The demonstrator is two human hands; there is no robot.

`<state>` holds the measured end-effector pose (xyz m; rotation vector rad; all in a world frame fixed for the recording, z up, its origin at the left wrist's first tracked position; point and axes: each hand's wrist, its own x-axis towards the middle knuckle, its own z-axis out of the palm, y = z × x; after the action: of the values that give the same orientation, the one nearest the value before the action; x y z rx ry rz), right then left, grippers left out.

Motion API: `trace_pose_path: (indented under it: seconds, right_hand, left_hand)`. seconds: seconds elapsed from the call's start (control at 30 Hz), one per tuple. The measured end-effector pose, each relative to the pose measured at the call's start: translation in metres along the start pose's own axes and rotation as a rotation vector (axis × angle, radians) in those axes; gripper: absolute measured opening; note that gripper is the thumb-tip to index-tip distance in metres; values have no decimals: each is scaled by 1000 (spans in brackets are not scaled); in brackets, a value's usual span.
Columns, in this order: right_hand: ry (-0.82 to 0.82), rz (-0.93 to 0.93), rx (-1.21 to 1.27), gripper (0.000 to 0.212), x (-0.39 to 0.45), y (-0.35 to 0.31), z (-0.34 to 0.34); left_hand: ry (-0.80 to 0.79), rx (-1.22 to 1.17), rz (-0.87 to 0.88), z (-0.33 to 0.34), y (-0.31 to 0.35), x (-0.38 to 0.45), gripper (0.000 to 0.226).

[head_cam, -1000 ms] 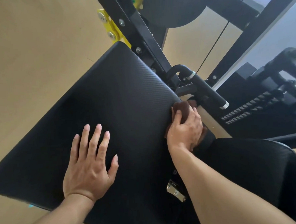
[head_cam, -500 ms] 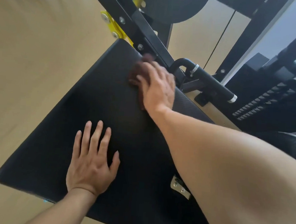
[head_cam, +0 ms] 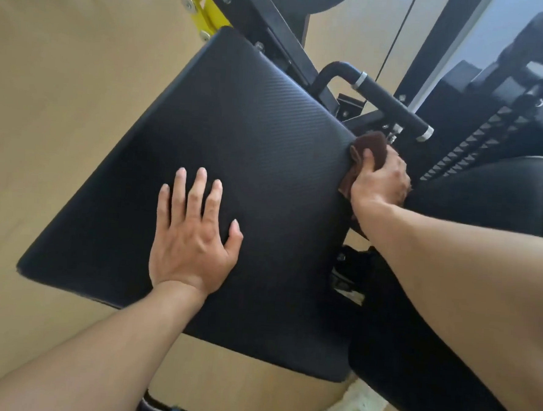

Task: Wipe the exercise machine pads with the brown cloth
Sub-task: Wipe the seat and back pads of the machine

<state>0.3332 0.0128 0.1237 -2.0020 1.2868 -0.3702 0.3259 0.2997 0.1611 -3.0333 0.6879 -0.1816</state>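
A large black textured pad (head_cam: 235, 146) of the exercise machine fills the middle of the head view, tilted. My left hand (head_cam: 192, 232) lies flat on it with fingers spread, holding nothing. My right hand (head_cam: 380, 180) presses the brown cloth (head_cam: 371, 144) against the pad's right edge, thumb on top and fingers wrapped over the side. Most of the cloth is hidden under the hand. A second black pad (head_cam: 486, 199) sits just right of that hand.
A black handle with silver rings (head_cam: 388, 101) sticks out above my right hand. The black frame bar (head_cam: 275, 24) and a yellow bracket (head_cam: 203, 7) run along the pad's top. A weight stack (head_cam: 477, 138) stands at right. A white mop head (head_cam: 350, 407) lies on the tan floor.
My right hand slid with the cloth from the pad's upper corner back down to its right edge near the handle. My left hand stayed flat in place.
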Motion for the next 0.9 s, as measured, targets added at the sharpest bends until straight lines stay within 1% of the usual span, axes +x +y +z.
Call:
trace_pose_path:
  seconds: [0.03, 0.1, 0.13, 0.2, 0.23, 0.27, 0.3, 0.33, 0.37, 0.43, 0.47, 0.5, 0.53, 0.6, 0.63, 0.67, 0.7, 0.73, 0.77, 0.83, 0.9]
  right_hand:
    - [-51, -45, 20, 42, -7, -7, -4]
    - [-183, -222, 58, 38, -35, -31, -5]
    - [-251, -327, 61, 37, -55, -46, 0]
    - [-363, -525, 43, 37, -102, -73, 15]
    - [-397, -622, 25, 38, -130, -81, 22]
    - [-422, -715, 9, 38, -160, -84, 29]
    - [-446, -793, -11, 39, -191, -82, 32]
    - [-459, -869, -21, 40, -220, -73, 33]
    - [-468, -944, -17, 41, -248, -61, 31]
    - [-481, -1029, -28, 43, -292, -30, 26]
    - [-467, -1015, -61, 44, -305, -15, 23]
    - [-425, -960, -102, 44, -312, -3, 20]
    - [-358, -861, -119, 42, -313, 9, 15]
    - [-215, -568, -74, 34, -305, 38, 1]
    - [-153, -388, -35, 34, -298, 56, -8]
    - [-106, -216, -5, 37, -291, 72, -16]
    - [-84, -90, 11, 42, -287, 86, -25]
    - [-79, -21, 24, 46, -286, 96, -29]
    - [-82, 4, 46, 46, -286, 100, -31]
    - [-66, 24, 110, 41, -287, 96, -28]
    - [-55, 60, 130, 43, -287, 83, -24]
  left_hand:
    - [3, -22, -1, 0, -1, -1, 68]
    - [10, -150, 15, -4, -4, -2, 66]
    - [19, -287, 16, -8, -6, -2, 64]
    - [38, -677, -49, -21, -12, -6, 61]
    - [82, -837, -112, -29, -19, -11, 62]
    - [155, -915, -171, -36, -28, -19, 62]
    - [228, -912, -201, -44, -40, -31, 62]
    - [271, -868, -190, -51, -53, -44, 60]
    - [273, -820, -161, -56, -66, -57, 59]
    - [192, -747, -107, -60, -93, -80, 58]
    - [151, -689, -73, -58, -106, -88, 58]
    - [107, -603, -29, -56, -116, -94, 59]
    - [53, -505, 24, -52, -125, -99, 61]
    - [-61, -336, 128, -44, -137, -111, 68]
    - [-112, -275, 162, -40, -142, -118, 70]
    - [-147, -236, 178, -37, -145, -123, 73]
    - [-163, -217, 178, -34, -146, -128, 74]
    - [-168, -212, 172, -32, -147, -132, 75]
    - [-167, -215, 164, -32, -146, -134, 77]
    - [-160, -220, 143, -34, -140, -139, 79]
    - [-185, -244, 97, -40, -131, -143, 83]
